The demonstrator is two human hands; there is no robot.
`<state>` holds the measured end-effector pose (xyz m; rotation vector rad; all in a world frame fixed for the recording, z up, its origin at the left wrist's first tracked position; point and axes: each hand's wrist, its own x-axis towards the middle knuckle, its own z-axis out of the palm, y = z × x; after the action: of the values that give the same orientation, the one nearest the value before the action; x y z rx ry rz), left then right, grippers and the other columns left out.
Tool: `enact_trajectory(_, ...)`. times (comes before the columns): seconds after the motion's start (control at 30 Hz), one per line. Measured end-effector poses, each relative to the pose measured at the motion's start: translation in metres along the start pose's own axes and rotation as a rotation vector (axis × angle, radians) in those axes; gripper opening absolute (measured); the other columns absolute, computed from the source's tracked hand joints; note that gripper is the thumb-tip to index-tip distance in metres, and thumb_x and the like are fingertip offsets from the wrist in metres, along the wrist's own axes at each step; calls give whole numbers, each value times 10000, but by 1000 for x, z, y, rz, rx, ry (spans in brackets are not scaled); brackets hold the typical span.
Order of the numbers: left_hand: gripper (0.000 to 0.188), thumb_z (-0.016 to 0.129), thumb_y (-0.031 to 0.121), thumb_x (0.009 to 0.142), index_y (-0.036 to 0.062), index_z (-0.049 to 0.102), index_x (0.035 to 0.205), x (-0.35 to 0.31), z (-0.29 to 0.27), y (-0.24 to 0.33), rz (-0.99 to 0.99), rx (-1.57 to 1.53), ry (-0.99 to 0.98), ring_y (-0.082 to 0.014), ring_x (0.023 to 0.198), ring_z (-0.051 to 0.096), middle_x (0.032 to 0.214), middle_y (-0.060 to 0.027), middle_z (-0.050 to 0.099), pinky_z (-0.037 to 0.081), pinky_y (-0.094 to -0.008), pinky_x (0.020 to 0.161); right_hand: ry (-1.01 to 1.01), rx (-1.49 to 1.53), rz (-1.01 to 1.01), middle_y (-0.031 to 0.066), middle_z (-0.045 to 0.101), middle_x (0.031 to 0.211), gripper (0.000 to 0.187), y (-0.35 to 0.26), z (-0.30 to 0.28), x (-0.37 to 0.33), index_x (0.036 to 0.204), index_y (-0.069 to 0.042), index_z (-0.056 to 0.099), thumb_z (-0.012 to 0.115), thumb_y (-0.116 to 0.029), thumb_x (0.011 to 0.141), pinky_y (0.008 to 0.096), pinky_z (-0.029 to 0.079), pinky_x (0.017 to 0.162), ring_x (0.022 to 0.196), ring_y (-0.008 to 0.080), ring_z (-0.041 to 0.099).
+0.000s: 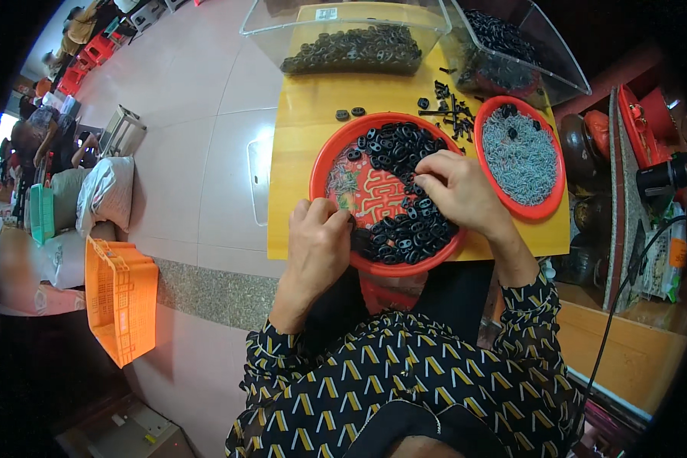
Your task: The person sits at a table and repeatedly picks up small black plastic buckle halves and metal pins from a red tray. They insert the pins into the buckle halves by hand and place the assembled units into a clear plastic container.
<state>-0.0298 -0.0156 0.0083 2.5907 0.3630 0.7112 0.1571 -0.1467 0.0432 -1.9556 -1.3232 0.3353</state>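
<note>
A round red tray (318, 169) in front of me holds a heap of small black oval plastic pieces with two holes (404, 145). Its patterned bottom (380, 195) shows in the middle, with a few thin metal screws (343, 183) at its left. My right hand (462, 191) is over the tray's right side, thumb and forefinger pinched on a small black plastic piece. At the near left rim, my left hand (318, 237) is closed with fingertips bent inward; what it holds is hidden. A second red tray (559, 179), full of silvery screws (520, 160), stands at the right.
Two clear plastic bins (351, 23) (565, 65) of black pieces stand at the back of the yellow table (290, 114). Loose black parts (458, 114) lie between bin and trays. An orange crate (122, 298) and white sacks (107, 191) are on the floor at left.
</note>
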Motion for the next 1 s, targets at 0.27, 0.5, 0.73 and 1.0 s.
enact_trajectory(0.27, 87, 612, 51, 651, 50, 616, 738, 9, 12, 4, -36, 136, -138, -267, 716, 494, 718, -85, 513, 372, -371, 611, -121, -393, -184, 114, 497, 727, 74, 7, 23, -9, 739, -28, 566, 600, -47, 676, 365, 421, 676, 746, 274, 496)
enact_trajectory(0.5, 102, 588, 47, 626, 61, 602, 726, 13, 21, -14, -1, 28, 60, -254, 715, 472, 722, -76, 497, 344, -363, 618, -208, -537, -135, 132, 494, 761, 114, 1, 38, -5, 744, -11, 540, 567, -15, 634, 363, 432, 692, 778, 287, 489)
enact_trajectory(0.73, 132, 596, 68, 609, 63, 610, 740, 43, 31, -24, 152, 122, -145, -251, 750, 468, 740, -86, 495, 351, -360, 639, -216, -529, -123, 135, 493, 774, 197, 3, 39, -6, 777, -7, 532, 583, 3, 588, 366, 434, 698, 793, 288, 489)
enact_trajectory(1.0, 159, 600, 152, 624, 17, 569, 701, 51, 37, -20, 242, 247, -216, -247, 774, 468, 746, -95, 495, 339, -351, 662, -198, -451, -132, 128, 476, 762, 173, 4, 37, -8, 781, -19, 527, 595, -8, 623, 374, 420, 672, 772, 284, 479)
